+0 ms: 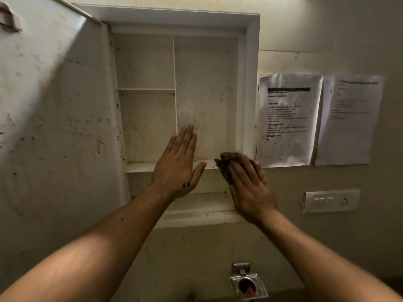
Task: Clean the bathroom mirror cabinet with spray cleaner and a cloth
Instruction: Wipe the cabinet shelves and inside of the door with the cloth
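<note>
At the cabinet (250, 83), five-o'clock corner: right hand (248, 188) flat, pressing cloth (224, 162); left hand (178, 164) open, empty; door (54, 105), interior stained, cleaning seemingly mostly undone.

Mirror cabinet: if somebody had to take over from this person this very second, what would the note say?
Left hand: open and flat, raised before the lower part of the cabinet.
Right hand: presses the dark cloth onto the bottom ledge at its right corner.
Cabinet door: swung open to the left. Spray cleaner not in view.
Done: wiping under way at the ledge.
Left: brown specks on the back panel and the door.
</note>
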